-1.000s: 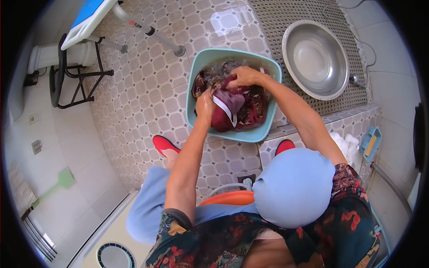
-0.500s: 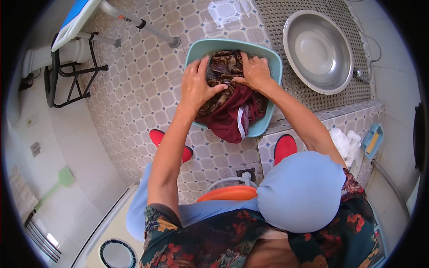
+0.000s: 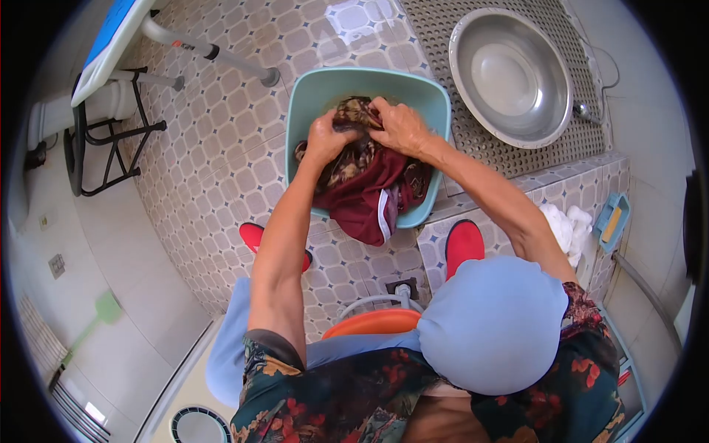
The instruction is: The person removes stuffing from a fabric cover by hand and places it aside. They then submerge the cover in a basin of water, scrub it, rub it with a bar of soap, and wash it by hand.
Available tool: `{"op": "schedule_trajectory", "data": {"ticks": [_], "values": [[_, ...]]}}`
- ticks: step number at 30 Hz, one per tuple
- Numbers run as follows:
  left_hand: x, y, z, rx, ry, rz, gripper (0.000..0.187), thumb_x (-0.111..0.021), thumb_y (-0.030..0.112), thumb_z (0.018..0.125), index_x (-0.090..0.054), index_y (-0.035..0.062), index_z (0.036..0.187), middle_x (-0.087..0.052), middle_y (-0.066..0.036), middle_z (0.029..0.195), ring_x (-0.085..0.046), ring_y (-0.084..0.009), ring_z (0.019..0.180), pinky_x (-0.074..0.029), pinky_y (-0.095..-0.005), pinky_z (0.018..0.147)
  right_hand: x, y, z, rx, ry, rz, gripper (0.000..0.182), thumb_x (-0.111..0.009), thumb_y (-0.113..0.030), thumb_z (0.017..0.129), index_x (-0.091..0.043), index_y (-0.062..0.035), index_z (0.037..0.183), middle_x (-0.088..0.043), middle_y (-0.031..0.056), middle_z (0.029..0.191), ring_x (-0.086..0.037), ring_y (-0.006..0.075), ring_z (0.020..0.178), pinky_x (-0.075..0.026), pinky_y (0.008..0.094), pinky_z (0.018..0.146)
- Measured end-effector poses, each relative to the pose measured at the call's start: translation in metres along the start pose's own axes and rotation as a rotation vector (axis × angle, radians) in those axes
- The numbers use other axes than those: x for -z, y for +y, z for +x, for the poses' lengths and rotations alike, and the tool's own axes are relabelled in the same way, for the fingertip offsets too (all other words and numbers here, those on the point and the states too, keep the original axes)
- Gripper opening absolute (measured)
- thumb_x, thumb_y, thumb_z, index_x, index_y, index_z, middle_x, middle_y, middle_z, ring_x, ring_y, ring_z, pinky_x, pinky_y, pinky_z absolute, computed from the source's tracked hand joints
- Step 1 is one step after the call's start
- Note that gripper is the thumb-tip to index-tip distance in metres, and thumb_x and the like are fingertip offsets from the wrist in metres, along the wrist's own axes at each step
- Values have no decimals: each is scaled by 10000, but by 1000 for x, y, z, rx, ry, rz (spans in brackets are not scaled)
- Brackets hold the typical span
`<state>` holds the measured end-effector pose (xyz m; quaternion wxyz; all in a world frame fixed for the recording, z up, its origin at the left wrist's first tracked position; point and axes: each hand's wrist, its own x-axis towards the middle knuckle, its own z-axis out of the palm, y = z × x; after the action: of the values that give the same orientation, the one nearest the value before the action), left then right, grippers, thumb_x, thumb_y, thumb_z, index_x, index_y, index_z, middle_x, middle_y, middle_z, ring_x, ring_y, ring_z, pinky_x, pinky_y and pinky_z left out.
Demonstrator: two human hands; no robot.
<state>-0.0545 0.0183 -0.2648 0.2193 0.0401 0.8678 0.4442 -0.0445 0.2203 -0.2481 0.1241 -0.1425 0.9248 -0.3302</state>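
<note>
A light teal square basin stands on the tiled floor in front of me. In it lies a wet, dark brown patterned garment, with a maroon garment bearing a white stripe bunched at the near side and partly over the rim. My left hand is closed on the patterned cloth at the left. At the upper right, my right hand has its fingers curled into the same cloth. The two hands are close together; their fingertips are partly hidden in the folds.
A steel bowl sits on a perforated grey mat at the right. White cloth and a blue tray lie on the tiled ledge. A black-framed chair is at left, an orange seat below me.
Both hands have gone from spread on the patterned garment to gripping it, drawing closer together and gathering the cloth. The view has shifted slightly.
</note>
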Motion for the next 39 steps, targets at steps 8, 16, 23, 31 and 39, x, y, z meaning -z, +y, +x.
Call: {"op": "schedule_trajectory", "data": {"ticks": [8,16,23,31,39], "values": [[52,70,-80,-183,346,-90,379,-776,97,712,-653,33,1065,-703,-54,885,-650,-128,789,-506,-286,744,50,-88,-38,185,344,561,386,-775,-168,695,-564,-110,1012,-640,110,742,-667,293,691,-519,367,596],[63,97,-121,-467,641,70,364,-715,43,697,-640,5,1051,-648,-87,907,-623,-209,820,-479,-306,789,58,-102,-37,703,561,437,386,-790,-128,608,-590,-106,937,-624,37,768,-580,231,597,-478,327,576],[-2,35,-123,-438,504,281,424,-704,-1,637,-641,17,1056,-601,-142,840,-606,-313,774,-483,-354,694,44,-43,-63,493,118,171,383,-753,-118,571,-608,-95,924,-597,29,772,-562,260,729,-427,404,862],[-21,54,-146,-369,72,436,611,-759,118,556,-604,127,1147,-564,-93,940,-607,-310,807,-507,-385,697,81,-13,-50,390,113,-47,486,-683,-193,682,-608,-143,1159,-537,93,1246,-457,327,1171,-350,468,1005],[7,63,-149,-416,12,494,847,-846,330,518,-542,170,1292,-492,-110,1164,-541,-316,978,-455,-408,864,10,-22,-35,-135,130,-71,944,-728,-556,720,-290,-149,1451,-331,273,1401,-372,497,1237,-361,537,1028]]}}
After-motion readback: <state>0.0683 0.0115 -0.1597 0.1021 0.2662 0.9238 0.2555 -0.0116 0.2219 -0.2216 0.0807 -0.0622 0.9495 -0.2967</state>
